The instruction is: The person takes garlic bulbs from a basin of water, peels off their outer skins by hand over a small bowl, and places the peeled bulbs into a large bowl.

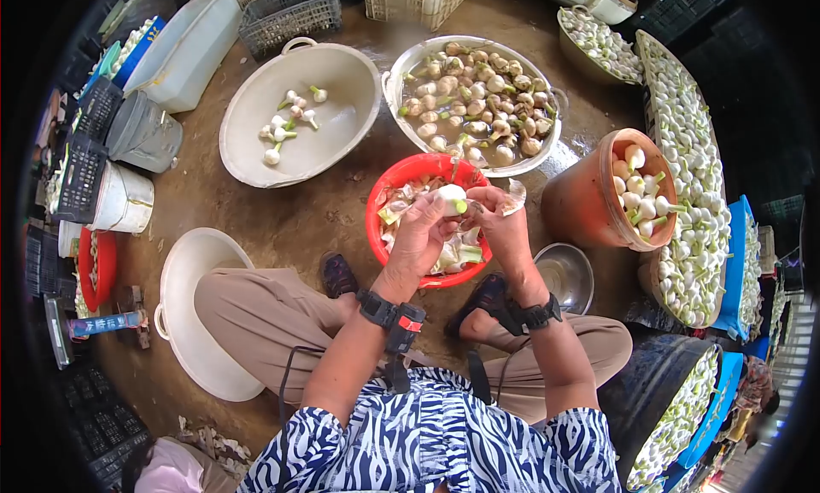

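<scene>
My left hand (418, 230) holds a white garlic bulb (450, 200) with a short green stem, above the red basin (373, 228). Beside it my right hand (504, 224) pinches a loose piece of papery skin (514, 198), its fingertips close to the bulb. Peeled skins and stem scraps fill the red basin under both hands. Beyond it a wide metal basin (555, 143) holds unpeeled bulbs in brownish water. Several cleaned white bulbs (282, 133) lie in the pale basin (243, 156) at the upper left.
An orange bucket (581, 194) with white bulbs stands to the right, beside a small metal bowl (567, 275). Long trays of garlic (688, 169) line the right side. An empty pale tub (201, 314) is by my left leg; crates (289, 17) stand behind. Part of another person (175, 469) shows bottom left.
</scene>
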Demonstrator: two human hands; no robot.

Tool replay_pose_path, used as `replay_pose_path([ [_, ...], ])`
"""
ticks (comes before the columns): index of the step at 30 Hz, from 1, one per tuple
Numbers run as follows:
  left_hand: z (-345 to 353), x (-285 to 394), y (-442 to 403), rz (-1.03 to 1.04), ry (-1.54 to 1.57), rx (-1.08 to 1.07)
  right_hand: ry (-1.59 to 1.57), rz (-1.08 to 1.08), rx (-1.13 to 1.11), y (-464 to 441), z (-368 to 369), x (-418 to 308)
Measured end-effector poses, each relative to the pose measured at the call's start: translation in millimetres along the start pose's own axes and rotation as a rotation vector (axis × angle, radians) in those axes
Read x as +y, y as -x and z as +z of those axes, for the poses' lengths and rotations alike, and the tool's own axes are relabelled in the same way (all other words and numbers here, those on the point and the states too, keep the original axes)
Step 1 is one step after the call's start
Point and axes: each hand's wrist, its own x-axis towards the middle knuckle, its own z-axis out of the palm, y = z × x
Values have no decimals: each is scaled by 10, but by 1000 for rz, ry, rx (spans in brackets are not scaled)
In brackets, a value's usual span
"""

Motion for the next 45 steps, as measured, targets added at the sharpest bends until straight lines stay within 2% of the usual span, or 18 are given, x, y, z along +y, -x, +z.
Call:
replay_pose_path([
  [4, 36, 95, 19, 21, -187, 22, 182, -50, 42, 35, 4, -62],
  [6, 9, 111, 14, 115, -515, -116, 231, -52, 2, 15, -27, -97],
  [10, -15, 125, -8, 152, -417, -64, 347, -42, -94, -93, -97, 144],
  [12, -46, 175, -44, 165, -349, -50, 816, -295, 10, -70, -62, 257],
  [13, -71, 212, -58, 170, -280, -38, 944, -244, -1, -89, -72, 356],
  [18, -142, 272, -150, 86, -262, 64, 875, -145, -107, -125, -213, 437],
  [21, -387, 306, -326, -139, -102, 133, 920, -196, -234, -322, -329, 272],
  [25, -635, 784, -725, -49, 41, 55, 689, 26, -126, -825, -526, 218],
  [26, -645, 989, -850, 25, 128, 52, 938, -134, -104, -1043, -650, 340],
  [28, -590, 1431, -1054, 320, 190, 45, 967, -367, -171, -1474, -776, 542],
  [30, -639, 1749, -1195, 390, 115, 157, 1032, -365, -269, -1920, -748, 841],
  [33, -827, 1572, -1388, 318, 127, -77, 1350, -620, -560, -2460, -580, 1301],
  [36, -689, 1265, -1324, 178, -193, 218, 1506, -723, -731, -2715, -483, 1717],
  [37, -667, 1196, -1308, 97, -271, 251, 1454, -847, -665, -2751, -479, 1814],
  [38, -551, 1150, -1258, 64, -311, 296, 1467, -604, -801, -2784, -426, 1637],
  [41, -449, 944, -1264, 51, -382, 316, 1612, -542, -839, -2964, -714, 1796],
  [43, -452, 805, -1318, -5, -457, 228, 1512, -351, -759, -2971, -902, 1720],
  [45, -410, 617, -1363, -78, -492, 197, 1358, -364, -603, -2802, -975, 1554],
])
